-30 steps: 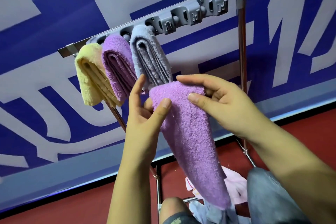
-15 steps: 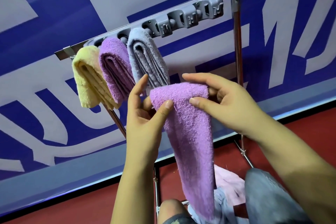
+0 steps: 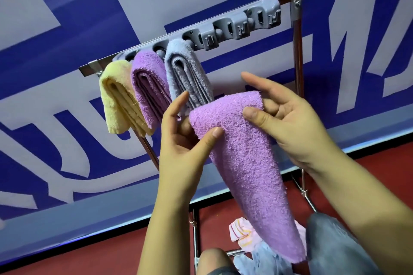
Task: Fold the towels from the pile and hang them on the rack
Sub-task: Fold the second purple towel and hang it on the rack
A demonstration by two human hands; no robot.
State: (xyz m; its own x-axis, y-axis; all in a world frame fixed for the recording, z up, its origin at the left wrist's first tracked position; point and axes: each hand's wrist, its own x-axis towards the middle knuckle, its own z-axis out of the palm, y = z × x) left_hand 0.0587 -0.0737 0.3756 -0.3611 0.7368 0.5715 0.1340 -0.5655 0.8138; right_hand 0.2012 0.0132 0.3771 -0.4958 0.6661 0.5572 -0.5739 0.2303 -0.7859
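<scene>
Blue lettered backdrop behind rack (image 3: 297,35). Both hands, left hand (image 3: 183,138) and right hand (image 3: 288,118), pinch folded purple towel (image 3: 241,163); hanging step. Next: lift it to a free grey clip (image 3: 237,29).

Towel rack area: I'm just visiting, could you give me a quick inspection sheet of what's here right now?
Surface: red floor under the rack; nothing else seen.
Job's things: metal rack with grey clip bar; yellow towel, purple towel and grey-blue towel hang folded side by side. Held purple towel is not yet hung.
Clutter: loose cloths piled on the floor below.
Hands: left hand and right hand both pinch the held towel's top fold, thumbs in front.
Cables: nothing seen.
Surroundings: blue and white banner behind the rack; the person's knees at the bottom edge.
</scene>
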